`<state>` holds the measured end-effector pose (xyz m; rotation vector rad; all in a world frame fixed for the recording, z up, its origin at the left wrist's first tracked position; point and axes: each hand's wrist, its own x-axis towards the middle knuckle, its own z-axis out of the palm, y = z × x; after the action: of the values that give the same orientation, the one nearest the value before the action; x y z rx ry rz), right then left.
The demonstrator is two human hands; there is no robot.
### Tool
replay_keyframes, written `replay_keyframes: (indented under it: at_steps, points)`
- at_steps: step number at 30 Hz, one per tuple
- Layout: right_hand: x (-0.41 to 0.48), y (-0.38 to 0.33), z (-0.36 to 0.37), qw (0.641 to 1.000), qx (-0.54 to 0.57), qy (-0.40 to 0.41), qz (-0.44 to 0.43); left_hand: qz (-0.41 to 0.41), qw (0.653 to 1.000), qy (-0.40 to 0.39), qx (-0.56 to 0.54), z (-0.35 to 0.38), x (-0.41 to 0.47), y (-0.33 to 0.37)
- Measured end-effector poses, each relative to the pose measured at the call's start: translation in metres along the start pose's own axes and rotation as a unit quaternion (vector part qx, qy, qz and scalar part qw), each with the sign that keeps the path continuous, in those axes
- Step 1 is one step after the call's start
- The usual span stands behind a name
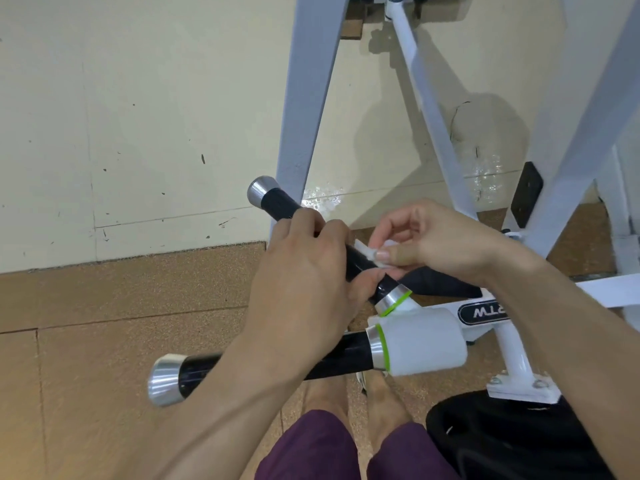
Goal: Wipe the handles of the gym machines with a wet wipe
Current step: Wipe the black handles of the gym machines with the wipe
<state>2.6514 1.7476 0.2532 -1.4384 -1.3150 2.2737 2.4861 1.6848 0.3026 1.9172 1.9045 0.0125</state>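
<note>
Left hand (304, 268) grips handle (277, 201); right hand (436, 239) pinches wipe (365, 251), seemingly touching.

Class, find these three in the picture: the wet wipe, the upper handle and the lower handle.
wet wipe (365, 251): head view, white folded edge against the handle.
upper handle (280, 202): head view, black grip below its silver end cap.
lower handle (197, 372): head view, black grip beside its silver end cap.

Far handle (277, 202) slants far-left to near-right. Near handle (201, 370) lies nearer, left of hub. Left grip (304, 271) on far handle; wipe (367, 252) just right, in right grip (440, 244). Frame (304, 98) behind.
</note>
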Motion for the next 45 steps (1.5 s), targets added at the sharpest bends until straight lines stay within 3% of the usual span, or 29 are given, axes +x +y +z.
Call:
replay_keyframes:
  at_steps: [4, 9, 14, 18, 22, 26, 29, 32, 34, 37, 42, 45]
  points:
    - [0.007, 0.006, 0.017, 0.997, 0.023, 0.063, -0.029, -0.006, 1.0, -0.003, -0.007, -0.001, 0.0, 0.001]
    - [-0.022, 0.007, -0.01, 0.999, -0.037, -0.033, -0.011, -0.017, 0.999, 0.001, -0.027, 0.001, -0.004, 0.004]
    - [-0.022, 0.01, 0.005, 0.999, 0.007, 0.047, -0.014, -0.039, 0.999, -0.003, -0.036, -0.003, -0.009, 0.009]
    - [-0.045, -0.007, -0.01, 0.997, -0.073, -0.014, -0.022, -0.064, 0.997, -0.009, -0.053, -0.005, -0.014, 0.013]
    - [-0.029, 0.006, 0.004, 0.985, -0.133, 0.098, -0.039, -0.079, 0.995, -0.024, -0.058, -0.007, -0.014, 0.014]
    - [-0.039, 0.023, -0.005, 0.993, -0.109, 0.008, 0.046, -0.08, 0.995, -0.017, -0.064, -0.006, -0.021, 0.009]
    - [-0.036, 0.023, -0.003, 0.996, -0.042, 0.067, 0.028, -0.066, 0.996, 0.004, -0.059, -0.004, -0.029, 0.006]
    - [-0.036, 0.009, 0.008, 0.992, -0.076, 0.104, -0.018, -0.051, 0.996, 0.02, -0.072, -0.006, -0.035, 0.008]
    - [-0.044, -0.004, 0.015, 0.98, -0.12, 0.142, -0.071, -0.038, 0.993, 0.005, -0.114, -0.011, -0.038, 0.011]
    - [-0.05, -0.013, 0.036, 0.939, -0.283, 0.149, -0.128, -0.023, 0.992, -0.048, -0.119, -0.018, -0.04, 0.009]
    - [-0.054, -0.028, 0.05, 0.859, -0.492, 0.054, -0.131, -0.065, 0.989, -0.097, -0.092, -0.023, -0.035, -0.002]
    - [-0.044, -0.04, 0.05, 0.81, -0.57, -0.023, -0.134, -0.083, 0.992, -0.054, -0.081, -0.024, -0.047, -0.002]
